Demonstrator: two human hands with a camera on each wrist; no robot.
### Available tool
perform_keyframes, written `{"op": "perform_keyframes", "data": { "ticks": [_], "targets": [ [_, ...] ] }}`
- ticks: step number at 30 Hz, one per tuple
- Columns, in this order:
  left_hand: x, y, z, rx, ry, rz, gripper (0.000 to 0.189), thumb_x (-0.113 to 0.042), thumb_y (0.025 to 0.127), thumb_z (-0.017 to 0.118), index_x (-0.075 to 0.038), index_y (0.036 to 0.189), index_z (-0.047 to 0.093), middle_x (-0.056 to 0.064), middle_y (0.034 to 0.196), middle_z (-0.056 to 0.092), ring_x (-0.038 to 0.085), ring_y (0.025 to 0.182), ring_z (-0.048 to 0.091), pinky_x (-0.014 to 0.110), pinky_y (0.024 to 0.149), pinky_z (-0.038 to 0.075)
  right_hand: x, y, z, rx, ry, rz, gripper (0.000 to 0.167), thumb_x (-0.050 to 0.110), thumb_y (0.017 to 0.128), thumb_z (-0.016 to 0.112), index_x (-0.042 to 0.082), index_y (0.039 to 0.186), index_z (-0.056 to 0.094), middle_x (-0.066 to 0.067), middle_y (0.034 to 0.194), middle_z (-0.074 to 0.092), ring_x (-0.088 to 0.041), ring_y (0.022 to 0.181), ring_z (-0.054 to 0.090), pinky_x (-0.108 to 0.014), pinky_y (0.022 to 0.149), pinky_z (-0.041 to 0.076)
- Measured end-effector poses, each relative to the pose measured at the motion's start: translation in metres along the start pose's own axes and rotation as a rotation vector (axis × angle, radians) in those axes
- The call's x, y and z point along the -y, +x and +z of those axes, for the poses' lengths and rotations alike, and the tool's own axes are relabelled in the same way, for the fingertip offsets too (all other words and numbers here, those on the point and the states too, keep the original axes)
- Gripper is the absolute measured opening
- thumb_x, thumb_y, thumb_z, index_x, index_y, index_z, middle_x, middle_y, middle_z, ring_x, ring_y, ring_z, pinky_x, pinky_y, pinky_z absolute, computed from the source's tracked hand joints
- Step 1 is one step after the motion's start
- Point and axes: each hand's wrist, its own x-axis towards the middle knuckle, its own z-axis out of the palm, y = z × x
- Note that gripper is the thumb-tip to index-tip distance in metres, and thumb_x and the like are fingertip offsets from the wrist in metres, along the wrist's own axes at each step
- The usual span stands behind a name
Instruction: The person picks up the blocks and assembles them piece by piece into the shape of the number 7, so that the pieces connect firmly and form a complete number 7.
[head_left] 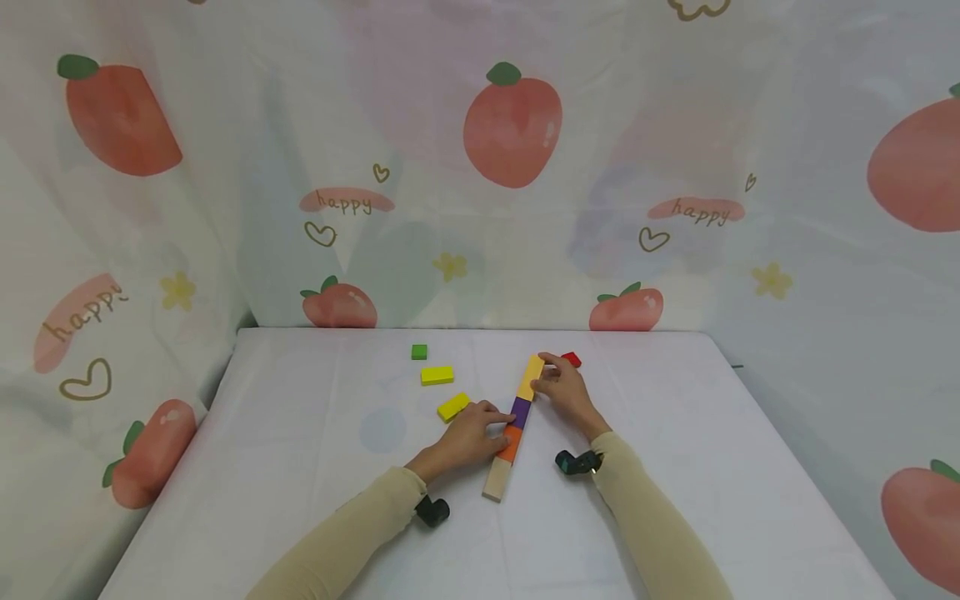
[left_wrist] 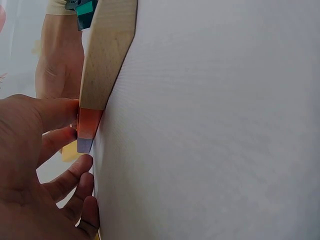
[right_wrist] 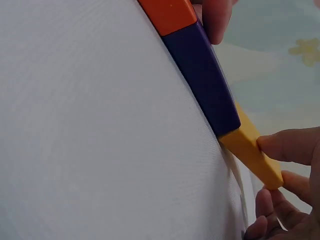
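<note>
A row of wooden blocks runs away from me in the head view: a plain wood block (head_left: 497, 481), an orange block (head_left: 510, 444), a purple block (head_left: 519, 412) and a yellow-orange block (head_left: 530, 377) at the far end. From the left side, my left hand (head_left: 465, 437) touches the row, thumb by the orange block and index finger at the purple one. My right hand (head_left: 570, 395) holds the yellow-orange block, with the thumb on its right side and the index finger at its far end. The right wrist view shows this yellow-orange block (right_wrist: 254, 156) meeting the purple block (right_wrist: 207, 80).
Left of the row lie a green block (head_left: 419, 352) and two yellow blocks, one farther back (head_left: 437, 376) and one (head_left: 453, 407) beside my left fingers. A red block (head_left: 572, 359) sits behind my right hand. Patterned cloth (head_left: 420, 167) hangs behind the white table (head_left: 300, 417).
</note>
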Motion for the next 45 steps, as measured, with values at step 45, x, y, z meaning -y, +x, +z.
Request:
{"op": "perform_keyframes", "data": {
  "ticks": [45],
  "targets": [
    [0.0028, -0.0004, 0.0022, -0.009, 0.004, 0.004, 0.042, -0.035, 0.093, 0.066, -0.03, 0.134, 0.062, 0.001, 0.123, 0.059, 0.018, 0.11, 0.055, 0.035, 0.097, 0.048, -0.0043, 0.0004, -0.0032, 0.077, -0.202, -0.023, 0.06, 0.027, 0.092, 0.067, 0.006, 0.145, 0.046, -0.02, 0.139, 0.049, -0.037, 0.127, 0.048, -0.056, 0.108, 0.039]
  ]
}}
